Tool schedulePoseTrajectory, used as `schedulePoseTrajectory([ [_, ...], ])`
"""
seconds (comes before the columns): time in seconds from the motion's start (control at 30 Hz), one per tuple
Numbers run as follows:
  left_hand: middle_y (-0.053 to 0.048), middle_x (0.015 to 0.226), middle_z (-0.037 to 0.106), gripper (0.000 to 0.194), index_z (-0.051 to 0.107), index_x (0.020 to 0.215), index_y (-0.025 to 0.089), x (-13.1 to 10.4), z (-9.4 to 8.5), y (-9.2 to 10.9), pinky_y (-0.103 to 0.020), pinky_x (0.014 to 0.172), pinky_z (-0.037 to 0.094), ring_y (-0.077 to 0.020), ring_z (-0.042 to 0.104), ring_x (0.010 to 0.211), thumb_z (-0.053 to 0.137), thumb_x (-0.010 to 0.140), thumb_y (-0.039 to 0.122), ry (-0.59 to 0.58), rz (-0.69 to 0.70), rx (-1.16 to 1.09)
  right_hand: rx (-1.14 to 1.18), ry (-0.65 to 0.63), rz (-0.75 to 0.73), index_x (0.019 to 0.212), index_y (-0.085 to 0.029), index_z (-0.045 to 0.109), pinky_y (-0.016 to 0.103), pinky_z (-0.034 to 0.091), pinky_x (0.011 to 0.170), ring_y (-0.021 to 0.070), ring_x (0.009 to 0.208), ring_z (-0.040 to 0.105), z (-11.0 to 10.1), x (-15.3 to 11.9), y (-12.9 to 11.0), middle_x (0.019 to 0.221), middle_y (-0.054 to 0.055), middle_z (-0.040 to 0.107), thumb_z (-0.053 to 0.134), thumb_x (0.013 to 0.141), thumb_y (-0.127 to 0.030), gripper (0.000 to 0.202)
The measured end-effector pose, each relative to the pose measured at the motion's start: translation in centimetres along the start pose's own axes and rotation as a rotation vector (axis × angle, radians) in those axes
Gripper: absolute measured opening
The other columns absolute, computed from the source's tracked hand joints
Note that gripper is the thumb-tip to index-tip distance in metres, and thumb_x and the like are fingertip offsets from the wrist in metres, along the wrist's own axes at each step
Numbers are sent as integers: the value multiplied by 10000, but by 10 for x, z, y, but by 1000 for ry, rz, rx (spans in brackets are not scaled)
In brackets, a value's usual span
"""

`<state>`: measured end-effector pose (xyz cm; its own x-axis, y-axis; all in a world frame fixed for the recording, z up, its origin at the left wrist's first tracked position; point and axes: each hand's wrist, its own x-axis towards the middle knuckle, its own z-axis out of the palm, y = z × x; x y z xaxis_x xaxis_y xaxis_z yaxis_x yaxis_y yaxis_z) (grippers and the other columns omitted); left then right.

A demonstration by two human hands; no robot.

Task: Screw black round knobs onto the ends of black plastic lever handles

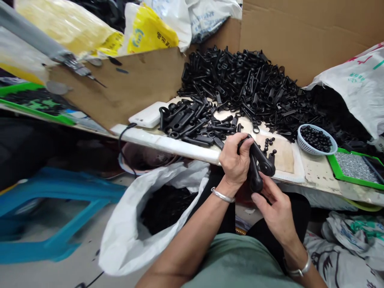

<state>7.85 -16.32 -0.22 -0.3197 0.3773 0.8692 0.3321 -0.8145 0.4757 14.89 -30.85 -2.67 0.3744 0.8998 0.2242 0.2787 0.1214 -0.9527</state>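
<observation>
My left hand (235, 160) is wrapped around black plastic lever-like parts (261, 157), held at the bench's front edge. Their rounded ends point down and towards my right. My right hand (277, 210) is at the lower end of one lever (256, 180), with its thumb and a fingertip on either side. Just beyond the held parts, small black round pieces (267, 144) lie on a tan pad (283, 158). Similar long black parts (186, 120) lie in a loose group to the left of my hands.
A big heap of black parts (240, 80) covers the back of the bench. To the right stand a pale blue basket (312, 151) of black beads and a green tray (337, 170) of metal bits. A white device (147, 116), an open white sack (120, 236) and a blue stool (69, 228) are left.
</observation>
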Motion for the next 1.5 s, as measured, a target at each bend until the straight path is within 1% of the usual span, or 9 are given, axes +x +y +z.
schedulePoseTrajectory([
  [0.1,24,769,676,260,629,896,202,0,-1,-2,-216,723,506,-93,660,700,504,1006,400,1,34,22,23,130,-111,1326,-249,607,333,589,950,208,1077,705,-7,3,-7,1249,71,697,723,839,-285,502],
  [0.23,18,774,682,202,630,931,198,-2,-2,-1,-211,692,504,-94,658,689,528,1000,358,-21,116,-3,-54,151,-195,1360,-248,576,326,584,959,204,1096,697,-8,13,-22,1260,64,691,705,854,-289,524],
  [0.4,3,779,689,114,626,980,192,-3,-6,1,-210,667,487,-102,659,694,574,981,293,-63,220,-35,-222,247,-168,1197,-226,697,269,627,794,166,826,751,-2,23,-28,990,29,778,609,917,-321,309],
  [0.6,1,755,672,127,617,972,176,-1,-9,-2,-213,634,446,-99,626,649,547,995,279,-145,261,77,-36,158,-37,1242,-237,664,308,615,870,172,893,745,-2,26,-23,1061,38,766,646,892,-347,367],
  [0.7,0,713,633,225,620,918,178,0,-10,-7,-234,637,428,-115,595,636,485,1019,327,-224,196,192,136,148,46,1330,-238,588,369,593,947,205,1024,723,-6,26,-16,1165,70,734,686,866,-360,489],
  [0.87,-21,761,622,358,609,853,192,5,-15,-14,-242,650,411,-140,599,694,396,1036,414,-417,4,337,312,163,245,1298,-188,585,449,613,897,241,961,741,-8,19,-1,1088,112,750,668,876,-423,490],
  [1.1,-51,834,678,189,628,879,190,21,-25,-14,-270,662,442,-202,659,757,555,970,339,-702,-238,474,355,23,321,1304,-182,580,441,633,840,233,897,752,5,14,-6,1015,105,765,647,886,-429,490],
  [1.3,-44,792,715,134,651,833,192,30,-33,-18,-285,691,466,-205,680,755,605,934,267,-763,-331,442,397,-56,334,1325,-169,559,439,646,792,227,843,756,15,11,-9,945,98,771,655,885,-424,518],
  [1.5,-79,829,727,133,678,871,166,32,-36,-16,-297,697,466,-223,684,786,604,937,255,-813,-376,473,361,-65,270,1344,-176,549,448,648,770,233,812,755,22,11,-15,954,93,770,674,867,-441,560],
])
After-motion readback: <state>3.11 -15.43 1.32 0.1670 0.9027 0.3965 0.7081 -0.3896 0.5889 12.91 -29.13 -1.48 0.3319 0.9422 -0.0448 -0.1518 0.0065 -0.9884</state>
